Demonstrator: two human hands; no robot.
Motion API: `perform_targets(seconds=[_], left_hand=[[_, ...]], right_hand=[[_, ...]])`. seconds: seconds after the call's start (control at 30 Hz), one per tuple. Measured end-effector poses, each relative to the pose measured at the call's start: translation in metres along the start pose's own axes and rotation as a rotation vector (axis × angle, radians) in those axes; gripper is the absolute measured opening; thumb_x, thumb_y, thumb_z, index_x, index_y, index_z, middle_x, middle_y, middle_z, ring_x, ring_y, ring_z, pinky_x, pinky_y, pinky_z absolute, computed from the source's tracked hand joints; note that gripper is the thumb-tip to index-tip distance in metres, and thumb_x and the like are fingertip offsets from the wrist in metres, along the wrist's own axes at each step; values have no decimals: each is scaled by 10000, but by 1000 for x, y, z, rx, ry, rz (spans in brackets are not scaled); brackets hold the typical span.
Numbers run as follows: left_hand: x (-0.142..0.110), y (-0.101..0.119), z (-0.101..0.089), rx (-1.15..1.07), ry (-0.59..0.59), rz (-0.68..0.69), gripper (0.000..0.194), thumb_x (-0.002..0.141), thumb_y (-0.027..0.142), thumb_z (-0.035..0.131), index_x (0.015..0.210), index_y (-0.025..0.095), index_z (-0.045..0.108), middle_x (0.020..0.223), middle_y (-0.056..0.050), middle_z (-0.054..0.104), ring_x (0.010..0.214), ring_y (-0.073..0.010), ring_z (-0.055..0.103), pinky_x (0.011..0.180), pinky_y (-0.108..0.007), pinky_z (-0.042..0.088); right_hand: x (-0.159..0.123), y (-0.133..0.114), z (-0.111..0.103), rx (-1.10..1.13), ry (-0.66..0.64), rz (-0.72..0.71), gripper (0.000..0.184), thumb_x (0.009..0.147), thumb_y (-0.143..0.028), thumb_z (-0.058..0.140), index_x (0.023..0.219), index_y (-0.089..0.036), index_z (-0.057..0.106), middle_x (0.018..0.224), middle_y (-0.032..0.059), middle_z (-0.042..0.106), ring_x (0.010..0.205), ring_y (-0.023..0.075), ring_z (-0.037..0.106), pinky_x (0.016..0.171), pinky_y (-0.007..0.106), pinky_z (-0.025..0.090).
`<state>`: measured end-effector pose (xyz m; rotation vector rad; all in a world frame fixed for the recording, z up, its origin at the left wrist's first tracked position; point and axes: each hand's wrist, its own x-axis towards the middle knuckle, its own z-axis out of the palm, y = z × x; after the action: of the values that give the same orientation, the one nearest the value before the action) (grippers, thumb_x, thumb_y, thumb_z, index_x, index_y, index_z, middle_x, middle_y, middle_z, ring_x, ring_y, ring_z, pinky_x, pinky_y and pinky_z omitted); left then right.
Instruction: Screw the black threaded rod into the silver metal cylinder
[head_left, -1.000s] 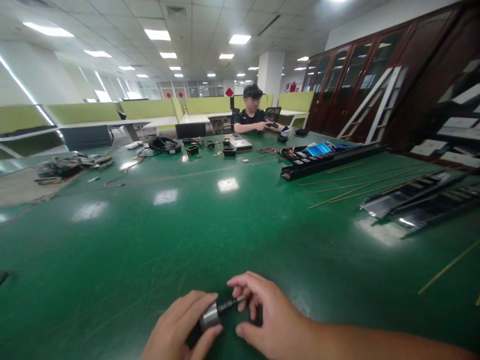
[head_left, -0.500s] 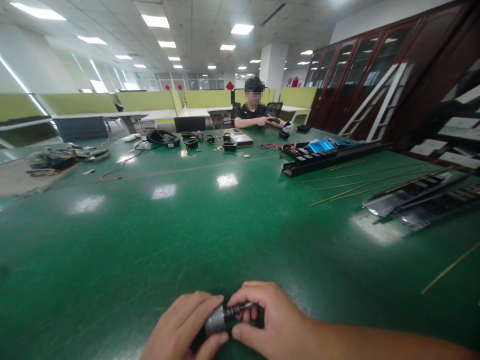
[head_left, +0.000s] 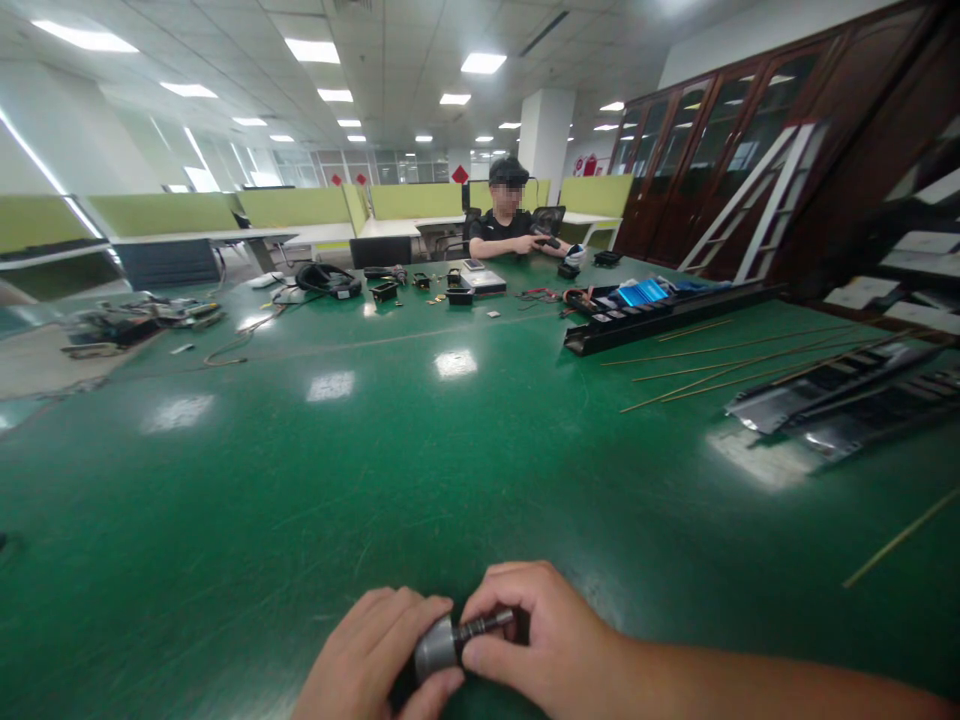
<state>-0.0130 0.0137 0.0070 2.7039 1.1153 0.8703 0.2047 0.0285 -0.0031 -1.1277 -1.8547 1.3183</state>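
Low in the head view, my left hand is wrapped round a grey metal cylinder with a dark lower end. A thin, dark ridged shaft sticks out of the cylinder to the right and slightly upward. My right hand has its thumb and forefinger closed around this shaft where it meets the cylinder. The shaft's bright tip shows past the fingers. Both hands rest close together, just above the green table. Part of the cylinder is hidden under my left fingers.
Across the table a person holds a dark tool. Small black boxes lie before them. To the right are a long black channel, thin rods and metal strips; electronic parts lie far left.
My right thumb has closed in onto the shaft beside the cylinder, where a gap showed before. The cylinder and left hand have shifted slightly right.
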Motion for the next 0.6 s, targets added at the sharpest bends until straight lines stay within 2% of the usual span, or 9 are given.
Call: perform_targets(seconds=[0.6], left_hand=[[-3, -3, -3, 15, 27, -5, 285, 930, 435, 570, 1144, 248, 577, 918, -10, 725, 791, -161, 701, 719, -221, 596]], right_hand=[[-1, -2, 0, 39, -1, 37, 120, 736, -249, 717, 821, -165, 737, 704, -14, 582, 627, 105, 513, 588, 211, 393]])
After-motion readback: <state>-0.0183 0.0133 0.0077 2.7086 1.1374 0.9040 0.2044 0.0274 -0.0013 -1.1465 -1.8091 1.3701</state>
